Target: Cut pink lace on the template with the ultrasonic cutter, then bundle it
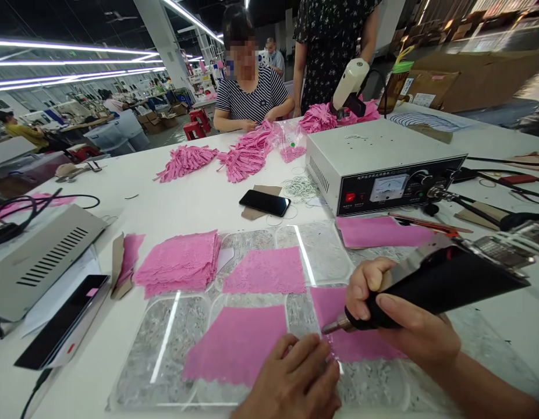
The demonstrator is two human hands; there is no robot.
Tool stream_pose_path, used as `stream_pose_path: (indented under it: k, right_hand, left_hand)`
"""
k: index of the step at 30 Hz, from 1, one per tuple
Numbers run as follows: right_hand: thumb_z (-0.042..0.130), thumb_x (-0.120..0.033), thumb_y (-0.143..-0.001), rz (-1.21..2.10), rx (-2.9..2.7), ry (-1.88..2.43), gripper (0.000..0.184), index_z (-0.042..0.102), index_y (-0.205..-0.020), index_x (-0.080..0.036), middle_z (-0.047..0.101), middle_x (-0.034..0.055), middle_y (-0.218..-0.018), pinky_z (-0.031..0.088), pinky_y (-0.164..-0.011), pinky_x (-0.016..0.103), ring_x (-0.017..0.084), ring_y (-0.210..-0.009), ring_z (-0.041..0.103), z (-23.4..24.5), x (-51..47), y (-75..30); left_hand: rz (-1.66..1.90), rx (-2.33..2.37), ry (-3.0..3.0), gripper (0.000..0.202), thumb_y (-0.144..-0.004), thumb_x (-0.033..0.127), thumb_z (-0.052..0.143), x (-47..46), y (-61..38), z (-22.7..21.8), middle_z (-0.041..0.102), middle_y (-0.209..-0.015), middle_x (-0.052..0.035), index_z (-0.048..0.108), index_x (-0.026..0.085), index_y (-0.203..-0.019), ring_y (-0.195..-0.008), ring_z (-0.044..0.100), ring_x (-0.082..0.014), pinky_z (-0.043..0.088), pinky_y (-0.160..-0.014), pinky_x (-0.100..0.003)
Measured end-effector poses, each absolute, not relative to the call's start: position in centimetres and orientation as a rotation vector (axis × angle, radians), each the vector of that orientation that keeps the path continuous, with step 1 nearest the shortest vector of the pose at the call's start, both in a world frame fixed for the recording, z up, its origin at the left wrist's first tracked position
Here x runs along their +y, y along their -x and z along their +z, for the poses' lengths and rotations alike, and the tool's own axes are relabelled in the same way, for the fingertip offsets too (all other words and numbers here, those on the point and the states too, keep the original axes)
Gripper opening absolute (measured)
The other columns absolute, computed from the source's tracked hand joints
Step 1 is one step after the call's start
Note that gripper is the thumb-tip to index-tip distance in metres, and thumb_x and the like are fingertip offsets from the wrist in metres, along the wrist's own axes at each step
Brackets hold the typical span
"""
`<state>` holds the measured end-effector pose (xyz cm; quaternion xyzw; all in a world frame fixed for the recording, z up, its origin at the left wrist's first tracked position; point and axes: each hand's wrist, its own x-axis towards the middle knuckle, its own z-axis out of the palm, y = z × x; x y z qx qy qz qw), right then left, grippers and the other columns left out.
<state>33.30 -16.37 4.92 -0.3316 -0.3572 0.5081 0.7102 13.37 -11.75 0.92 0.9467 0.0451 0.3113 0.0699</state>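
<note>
Pink panel (361, 347) on mat (136, 349), partly hidden from me by the black tool (453, 282) clasped in my right grip (415, 331); left grip (295, 381) at the panel's edge, pinching or not I cannot tell. Beyond: pink stack (177, 262), phone (265, 202), control unit (378, 154).

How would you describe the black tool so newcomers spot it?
Find the grey box with the dial on the white table. Nearer the camera, the right hand grips the thick black tool, set apart from the flat black phone by its narrow metal tip.
</note>
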Motion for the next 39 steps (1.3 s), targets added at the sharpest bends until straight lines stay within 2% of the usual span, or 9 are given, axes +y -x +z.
stream_pose_path:
  k: [5,10,14,17,27,33,36,39]
  right_hand:
    - [0.075,-0.031,-0.074,0.861,-0.654,0.780,0.015,0.062,-0.078,-0.024,0.052,-0.0019,-0.071,0.049,-0.048,0.029,0.013,-0.052,0.050,6.3,-16.3,-35.1]
    - [0.070,-0.024,-0.069,0.605,-0.496,0.890,0.010,0.060,-0.072,-0.023,0.049,-0.0014,-0.071,0.049,-0.052,0.028,0.012,-0.055,0.048,6.7,-16.8,-37.3]
    - [0.071,-0.024,-0.068,0.621,-0.468,0.914,0.011,0.061,-0.072,-0.023,0.050,-0.0007,-0.073,0.049,-0.052,0.028,0.012,-0.056,0.049,5.8,-16.7,-37.1]
    - [0.073,-0.028,-0.068,0.637,-0.485,0.911,0.014,0.061,-0.072,-0.023,0.050,-0.0007,-0.072,0.049,-0.051,0.029,0.013,-0.055,0.050,5.4,-16.4,-36.5]
    - [0.070,-0.027,-0.075,0.654,-0.578,0.884,0.010,0.061,-0.079,-0.024,0.050,-0.0014,-0.076,0.051,-0.052,0.028,0.013,-0.057,0.053,4.4,-15.6,-36.0]
    - [0.069,-0.029,-0.077,0.673,-0.620,0.900,0.011,0.059,-0.082,-0.025,0.051,-0.0012,-0.079,0.052,-0.056,0.031,0.014,-0.060,0.054,3.9,-15.9,-36.5]
    - [0.070,-0.030,-0.077,0.675,-0.624,0.888,0.013,0.058,-0.081,-0.025,0.052,-0.0013,-0.078,0.053,-0.056,0.030,0.014,-0.060,0.055,4.0,-15.8,-36.4]
    - [0.069,-0.030,-0.080,0.703,-0.645,0.852,0.013,0.058,-0.082,-0.025,0.052,-0.0007,-0.079,0.053,-0.054,0.030,0.014,-0.062,0.055,3.8,-15.7,-36.1]
  left_hand:
    - [1.065,0.117,-2.858,0.021,-0.098,0.024,0.048,-11.3,-13.6,0.9,0.073,-0.094,-0.0069,0.065,0.012,-0.098,-0.093,0.067,-0.0179,0.047,-0.075,-0.029]
    - [1.033,0.316,-2.989,0.026,-0.100,0.023,0.043,-10.6,-13.9,1.2,0.072,-0.111,-0.0075,0.066,0.014,-0.108,-0.107,0.065,-0.0212,0.049,-0.086,-0.034]
    - [0.985,0.398,-3.043,0.028,-0.099,0.029,0.047,-10.2,-14.3,0.6,0.068,-0.119,-0.0107,0.065,0.013,-0.113,-0.117,0.060,-0.0247,0.047,-0.091,-0.038]
    - [0.964,0.419,-3.062,0.030,-0.099,0.032,0.046,-10.1,-14.5,0.1,0.068,-0.121,-0.0100,0.064,0.014,-0.116,-0.119,0.058,-0.0250,0.045,-0.094,-0.038]
    - [1.026,0.485,-2.980,0.031,-0.098,0.035,0.049,-10.2,-14.5,-0.8,0.067,-0.121,-0.0091,0.064,0.016,-0.116,-0.122,0.056,-0.0254,0.038,-0.099,-0.040]
    - [0.985,0.439,-3.033,0.032,-0.097,0.039,0.050,-10.0,-14.5,-0.9,0.068,-0.120,-0.0086,0.064,0.017,-0.115,-0.118,0.058,-0.0243,0.040,-0.098,-0.038]
    - [1.148,0.453,-2.997,0.032,-0.099,0.040,0.045,-9.7,-14.7,-2.1,0.070,-0.115,-0.0062,0.066,0.019,-0.109,-0.115,0.061,-0.0229,0.037,-0.101,-0.038]
    - [1.310,0.441,-3.005,0.026,-0.097,0.039,0.050,-9.3,-14.8,-4.2,0.072,-0.109,-0.0052,0.067,0.022,-0.106,-0.112,0.063,-0.0204,0.039,-0.103,-0.035]
